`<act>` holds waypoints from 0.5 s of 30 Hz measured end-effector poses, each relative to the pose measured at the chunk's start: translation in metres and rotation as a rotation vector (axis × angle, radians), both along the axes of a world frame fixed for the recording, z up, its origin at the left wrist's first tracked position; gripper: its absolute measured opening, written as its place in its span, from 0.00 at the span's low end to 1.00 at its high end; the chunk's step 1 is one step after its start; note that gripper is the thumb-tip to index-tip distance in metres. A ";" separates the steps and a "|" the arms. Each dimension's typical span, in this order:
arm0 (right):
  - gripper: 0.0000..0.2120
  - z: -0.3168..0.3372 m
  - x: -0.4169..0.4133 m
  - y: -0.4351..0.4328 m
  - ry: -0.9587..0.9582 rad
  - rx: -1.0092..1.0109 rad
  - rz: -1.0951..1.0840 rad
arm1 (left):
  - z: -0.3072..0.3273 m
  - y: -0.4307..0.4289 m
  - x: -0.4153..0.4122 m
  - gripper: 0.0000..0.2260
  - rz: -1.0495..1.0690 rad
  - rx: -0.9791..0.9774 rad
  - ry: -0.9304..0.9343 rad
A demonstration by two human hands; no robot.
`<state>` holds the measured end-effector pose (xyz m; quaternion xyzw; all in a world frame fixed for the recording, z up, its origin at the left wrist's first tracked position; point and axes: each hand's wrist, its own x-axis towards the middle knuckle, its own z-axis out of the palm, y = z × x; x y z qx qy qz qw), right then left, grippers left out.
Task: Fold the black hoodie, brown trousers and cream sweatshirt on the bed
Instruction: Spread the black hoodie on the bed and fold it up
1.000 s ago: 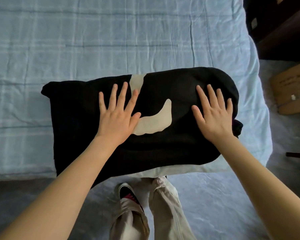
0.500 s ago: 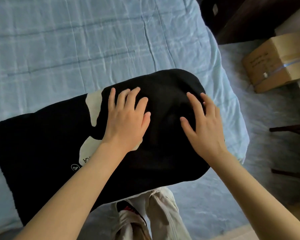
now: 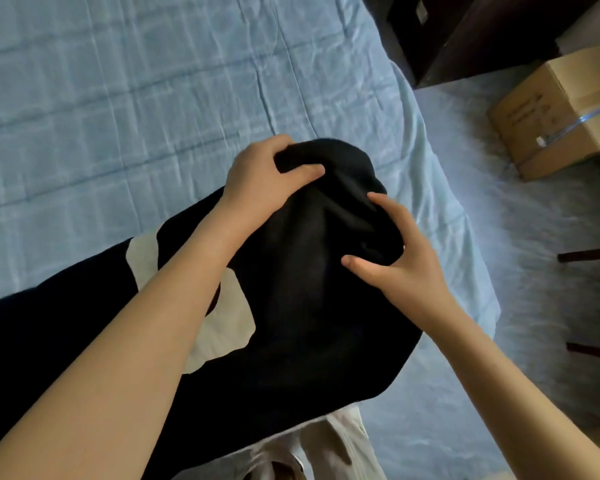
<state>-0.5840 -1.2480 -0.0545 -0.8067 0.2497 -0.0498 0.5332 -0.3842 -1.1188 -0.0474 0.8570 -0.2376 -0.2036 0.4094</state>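
The black hoodie point(image 3: 309, 323) with a cream print lies folded across the near edge of the bed point(image 3: 153, 98), which has a light blue checked sheet. My left hand point(image 3: 264, 178) grips the hoodie's far right end from the back, thumb pressed into the cloth. My right hand point(image 3: 392, 258) pinches the same end from the near right side, bunching the fabric between thumb and fingers. The brown trousers and the cream sweatshirt are not in view.
A cardboard box point(image 3: 561, 112) sits on the floor to the right of the bed. Dark wooden furniture point(image 3: 465, 32) stands at the upper right. Dark chair legs point(image 3: 589, 254) reach in from the right edge. My own legs in light trousers point(image 3: 329, 448) show below.
Both hands were flat on the hoodie; they slid to its right end and closed on the fabric. The view has swung right.
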 end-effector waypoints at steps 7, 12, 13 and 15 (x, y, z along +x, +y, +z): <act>0.38 0.028 0.097 -0.083 -0.029 -0.241 0.084 | 0.020 -0.068 0.088 0.20 0.073 -0.120 -0.217; 0.39 0.008 0.113 -0.091 0.366 -0.744 0.156 | -0.008 -0.072 0.065 0.28 -0.023 0.474 -0.373; 0.36 0.008 0.115 -0.078 0.197 -0.815 0.157 | -0.008 -0.056 0.051 0.27 0.026 0.481 -0.506; 0.31 0.004 0.125 -0.046 -0.068 -0.811 0.212 | -0.014 -0.019 0.022 0.26 0.097 0.474 -0.693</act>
